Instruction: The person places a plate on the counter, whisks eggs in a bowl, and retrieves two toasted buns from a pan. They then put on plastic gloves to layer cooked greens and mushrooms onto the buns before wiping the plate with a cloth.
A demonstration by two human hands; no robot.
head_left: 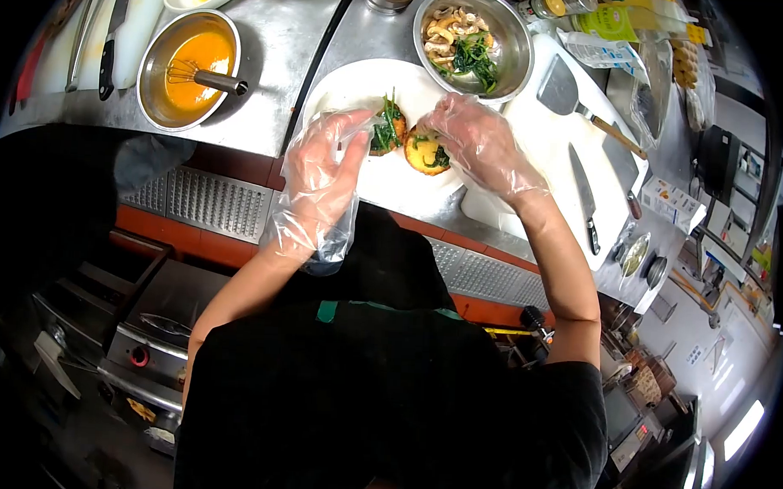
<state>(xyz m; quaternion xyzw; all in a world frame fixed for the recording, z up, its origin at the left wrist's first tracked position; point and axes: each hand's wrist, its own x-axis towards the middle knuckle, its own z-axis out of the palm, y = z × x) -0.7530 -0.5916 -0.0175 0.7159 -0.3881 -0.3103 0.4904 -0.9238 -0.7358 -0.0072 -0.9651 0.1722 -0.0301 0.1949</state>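
Observation:
On a white plate (385,184) lie two round golden-edged pieces of food. The left piece (402,127) is heaped with cooked leafy greens (384,134). The right piece (422,155) shows a yellow top with a smaller clump of greens on it. My right hand (477,144), in a clear plastic glove, pinches greens down at the right piece; its fingertips are partly hidden. Beside the left piece is my left hand (325,169), gloved too, its thumb and forefinger apart with nothing visible between them.
A steel bowl (523,51) of mushrooms and greens stands behind the plate. At left, a bowl (234,54) holds orange liquid and a whisk (216,81). A knife (583,195) and spatula (615,133) lie on the white board (540,198) at right. Another person's dark clothing is at left.

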